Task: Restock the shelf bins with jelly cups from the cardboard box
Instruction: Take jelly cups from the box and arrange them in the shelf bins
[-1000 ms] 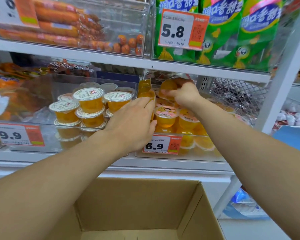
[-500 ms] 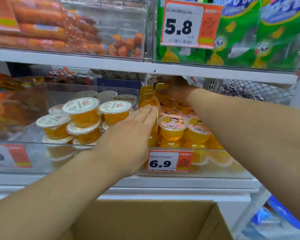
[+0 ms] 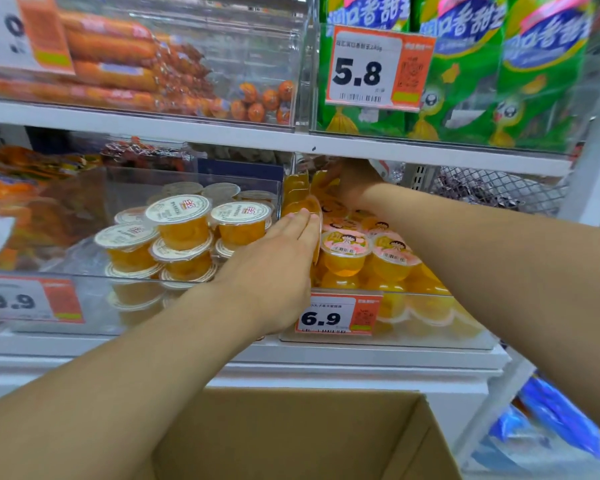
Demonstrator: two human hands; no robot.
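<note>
A: What differs from half a second ago?

B: Very little. The right hand [image 3: 352, 181] has reached slightly deeper into the back of the right-hand clear bin [image 3: 388, 341], under the shelf edge. The left hand [image 3: 274, 268] stays where it was, and the view sits a touch closer.

A: How is the left hand shaped?

B: It is flat, fingers straight and together. The fingertips [image 3: 302, 220] press against a jelly cup [image 3: 310, 206] standing on its side at the bin's left wall. It grips nothing.

A: And the right hand?

B: It lies far back among the cups, mostly in shadow. I cannot tell whether its fingers are curled round a cup or lie flat.

A: Where are the jelly cups?

B: The pink-lidded jelly cups [image 3: 345, 251] fill the right-hand bin behind a price tag [image 3: 338, 315] reading 6.9. Just to the left, a second clear bin [image 3: 84, 282] holds white-lidded cups [image 3: 181, 220] stacked in layers.

A: And the cardboard box?

B: The cardboard box [image 3: 291, 438] sits open below the shelf, between the forearms. No cups show in the visible part.
</note>
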